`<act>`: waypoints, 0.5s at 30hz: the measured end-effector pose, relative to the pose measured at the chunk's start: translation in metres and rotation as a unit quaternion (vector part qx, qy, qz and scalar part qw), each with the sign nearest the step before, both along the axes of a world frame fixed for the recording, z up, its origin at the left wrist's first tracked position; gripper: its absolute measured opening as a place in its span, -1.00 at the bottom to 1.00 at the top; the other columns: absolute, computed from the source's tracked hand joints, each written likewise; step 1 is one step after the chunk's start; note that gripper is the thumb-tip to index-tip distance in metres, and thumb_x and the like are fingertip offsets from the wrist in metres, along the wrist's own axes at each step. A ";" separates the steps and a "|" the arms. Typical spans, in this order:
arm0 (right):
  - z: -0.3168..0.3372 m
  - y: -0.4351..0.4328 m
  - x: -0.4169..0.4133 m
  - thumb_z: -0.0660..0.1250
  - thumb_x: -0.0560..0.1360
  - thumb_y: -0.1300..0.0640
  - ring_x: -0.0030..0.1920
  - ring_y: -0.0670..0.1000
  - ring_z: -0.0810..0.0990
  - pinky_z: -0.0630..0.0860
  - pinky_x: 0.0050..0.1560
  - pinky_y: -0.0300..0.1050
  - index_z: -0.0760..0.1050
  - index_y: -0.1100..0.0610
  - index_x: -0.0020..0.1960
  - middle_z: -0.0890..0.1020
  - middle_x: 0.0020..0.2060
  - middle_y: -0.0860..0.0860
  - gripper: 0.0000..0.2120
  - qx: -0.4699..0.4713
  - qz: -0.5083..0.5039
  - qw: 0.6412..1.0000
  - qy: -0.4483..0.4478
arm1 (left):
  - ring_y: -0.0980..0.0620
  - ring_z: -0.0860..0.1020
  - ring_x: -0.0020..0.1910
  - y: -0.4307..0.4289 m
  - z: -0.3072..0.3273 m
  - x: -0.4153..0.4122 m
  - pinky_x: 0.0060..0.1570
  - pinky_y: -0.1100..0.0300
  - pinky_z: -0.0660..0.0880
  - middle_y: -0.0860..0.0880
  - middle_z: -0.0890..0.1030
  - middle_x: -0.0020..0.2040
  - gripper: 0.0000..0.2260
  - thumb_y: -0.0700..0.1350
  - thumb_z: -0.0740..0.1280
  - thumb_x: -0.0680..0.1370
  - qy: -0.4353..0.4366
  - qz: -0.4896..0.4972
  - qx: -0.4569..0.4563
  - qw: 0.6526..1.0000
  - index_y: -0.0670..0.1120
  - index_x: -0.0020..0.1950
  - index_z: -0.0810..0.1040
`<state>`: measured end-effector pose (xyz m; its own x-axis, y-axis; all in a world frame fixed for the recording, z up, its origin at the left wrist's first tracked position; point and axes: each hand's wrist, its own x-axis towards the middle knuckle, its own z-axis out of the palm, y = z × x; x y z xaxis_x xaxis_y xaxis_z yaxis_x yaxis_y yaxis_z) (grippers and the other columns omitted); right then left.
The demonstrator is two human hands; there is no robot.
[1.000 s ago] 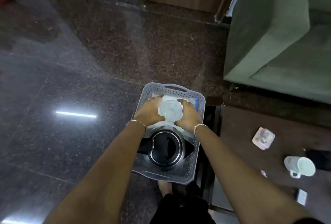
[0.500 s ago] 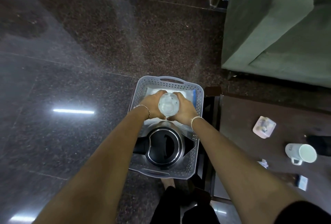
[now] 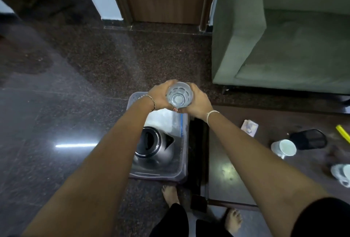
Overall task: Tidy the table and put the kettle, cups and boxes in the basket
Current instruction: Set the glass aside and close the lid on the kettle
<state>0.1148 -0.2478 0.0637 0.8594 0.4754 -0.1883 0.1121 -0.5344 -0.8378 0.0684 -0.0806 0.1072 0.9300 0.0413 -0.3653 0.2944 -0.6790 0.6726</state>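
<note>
A clear drinking glass (image 3: pixel 179 95) is held upright between my left hand (image 3: pixel 160 95) and my right hand (image 3: pixel 198 101), above the far end of the grey perforated basket (image 3: pixel 182 168) on the floor. Inside the basket lie a steel kettle (image 3: pixel 154 145) with a black lid and a white box (image 3: pixel 166 123) with a blue edge. On the dark table (image 3: pixel 246 170) to the right are a small pale box (image 3: pixel 249 128), a white mug (image 3: pixel 284 147) on its side and another white cup (image 3: pixel 341 173) at the right edge.
A black mesh holder (image 3: pixel 308 139) lies tipped on the table beside a yellow object (image 3: pixel 342 133). A green sofa (image 3: pixel 284 37) stands behind the table. The dark polished floor (image 3: pixel 66 94) spreads to the left. My bare feet (image 3: pixel 170 193) are below the basket.
Both hands have lifted the glass up out of the basket, from just above the white box to well over the basket's far rim. The camera view tilted up.
</note>
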 end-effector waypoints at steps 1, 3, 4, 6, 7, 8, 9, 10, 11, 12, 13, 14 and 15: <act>0.008 -0.016 0.000 0.65 0.08 0.04 0.07 -0.01 0.62 0.57 0.10 0.02 0.43 -0.06 0.24 0.64 0.05 -0.08 -0.22 0.007 -0.005 1.000 -0.002 | 0.01 0.51 0.24 -0.014 0.008 0.000 0.25 0.09 0.46 0.02 0.53 0.27 -0.09 -0.15 0.63 0.19 -0.006 -0.002 -0.013 1.000 0.08 0.44 0.27; 0.023 -0.050 0.000 0.65 0.07 0.00 0.07 -0.02 0.62 0.57 0.11 0.01 0.43 -0.07 0.25 0.64 0.05 -0.09 -0.21 0.014 -0.009 1.000 -0.008 | 0.02 0.48 0.28 -0.046 0.020 0.001 0.30 0.08 0.43 0.00 0.49 0.32 -0.06 -0.18 0.63 0.20 -0.014 -0.011 -0.037 0.999 0.03 0.48 0.21; 0.028 -0.069 -0.001 0.64 0.07 -0.02 0.08 -0.02 0.62 0.56 0.12 0.01 0.43 -0.07 0.25 0.64 0.05 -0.09 -0.21 0.013 -0.012 1.000 -0.013 | 0.00 0.47 0.29 -0.063 0.025 0.001 0.31 0.06 0.42 -0.03 0.48 0.33 -0.07 -0.20 0.62 0.22 -0.019 -0.016 -0.042 0.999 -0.01 0.47 0.20; 0.037 -0.109 -0.003 0.64 0.07 -0.04 0.07 -0.01 0.62 0.56 0.11 -0.01 0.43 -0.05 0.25 0.65 0.05 -0.09 -0.21 0.012 -0.018 1.000 -0.020 | -0.05 0.50 0.25 -0.099 0.030 0.001 0.28 -0.04 0.44 -0.10 0.51 0.28 -0.15 -0.23 0.61 0.23 -0.027 -0.025 -0.043 0.998 -0.09 0.40 0.23; 0.040 -0.129 -0.005 0.63 0.07 -0.06 0.06 -0.03 0.62 0.56 0.09 -0.04 0.43 -0.06 0.23 0.65 0.04 -0.11 -0.23 0.010 -0.022 0.999 -0.021 | -0.07 0.52 0.23 -0.119 0.031 0.001 0.26 -0.06 0.45 -0.11 0.53 0.25 -0.20 -0.24 0.60 0.23 -0.028 -0.030 -0.044 0.998 -0.10 0.36 0.25; 0.041 -0.151 -0.007 0.63 0.06 -0.08 0.05 -0.05 0.62 0.55 0.04 -0.10 0.44 -0.08 0.20 0.65 0.02 -0.13 -0.25 0.007 -0.027 0.999 -0.022 | -0.07 0.53 0.21 -0.139 0.032 0.000 0.25 -0.06 0.46 -0.11 0.54 0.23 -0.22 -0.24 0.60 0.23 -0.028 -0.035 -0.046 0.998 -0.11 0.34 0.26; 0.043 -0.172 -0.009 0.63 0.05 -0.10 0.02 -0.07 0.62 0.52 -0.01 -0.16 0.43 -0.11 0.16 0.64 -0.02 -0.15 -0.27 0.005 -0.034 0.999 -0.019 | -0.06 0.54 0.20 -0.159 0.033 0.000 0.25 -0.05 0.46 -0.11 0.54 0.23 -0.22 -0.24 0.61 0.23 -0.029 -0.039 -0.050 0.998 -0.12 0.33 0.27; 0.045 -0.193 -0.011 0.63 0.03 -0.11 0.00 -0.09 0.62 0.50 -0.04 -0.20 0.44 -0.13 0.14 0.64 -0.04 -0.17 -0.27 0.006 -0.043 0.999 -0.014 | -0.05 0.54 0.20 -0.179 0.032 0.000 0.26 -0.02 0.47 -0.11 0.54 0.23 -0.22 -0.25 0.61 0.22 -0.030 -0.042 -0.058 0.997 -0.13 0.34 0.28; 0.045 -0.216 -0.014 0.63 0.01 -0.13 -0.02 -0.11 0.62 0.49 -0.04 -0.21 0.44 -0.14 0.11 0.64 -0.06 -0.18 -0.28 0.008 -0.052 0.999 -0.010 | -0.04 0.54 0.20 -0.201 0.032 0.000 0.26 0.00 0.47 -0.12 0.54 0.24 -0.21 -0.27 0.61 0.22 -0.029 -0.047 -0.069 0.996 -0.15 0.34 0.28; 0.045 -0.238 -0.017 0.62 -0.01 -0.14 -0.02 -0.11 0.62 0.50 -0.04 -0.21 0.43 -0.15 0.10 0.63 -0.07 -0.19 -0.28 0.007 -0.059 0.998 -0.009 | -0.05 0.55 0.19 -0.222 0.030 0.000 0.25 0.01 0.48 -0.13 0.54 0.25 -0.21 -0.29 0.61 0.22 -0.026 -0.050 -0.081 0.995 -0.16 0.34 0.29; 0.045 -0.259 -0.020 0.60 -0.02 -0.16 -0.02 -0.12 0.62 0.51 -0.02 -0.21 0.42 -0.16 0.10 0.63 -0.07 -0.20 -0.28 0.005 -0.067 0.998 -0.008 | -0.07 0.56 0.19 -0.243 0.028 0.000 0.24 0.01 0.49 -0.15 0.54 0.26 -0.22 -0.31 0.60 0.22 -0.022 -0.053 -0.092 0.994 -0.18 0.34 0.29; 0.043 -0.280 -0.023 0.59 -0.02 -0.16 0.00 -0.11 0.62 0.53 0.01 -0.19 0.41 -0.17 0.10 0.63 -0.06 -0.20 -0.27 0.002 -0.075 0.997 -0.007 | -0.08 0.56 0.19 -0.264 0.026 0.001 0.23 0.00 0.50 -0.15 0.53 0.26 -0.22 -0.33 0.60 0.21 -0.020 -0.055 -0.099 0.993 -0.18 0.34 0.31; 0.043 -0.301 -0.026 0.58 -0.02 -0.16 0.02 -0.09 0.62 0.54 0.04 -0.15 0.41 -0.17 0.12 0.63 -0.03 -0.19 -0.25 -0.004 -0.084 0.996 -0.007 | -0.09 0.55 0.20 -0.285 0.023 0.001 0.23 -0.01 0.50 -0.16 0.53 0.25 -0.22 -0.33 0.60 0.20 -0.020 -0.059 -0.102 0.993 -0.18 0.34 0.32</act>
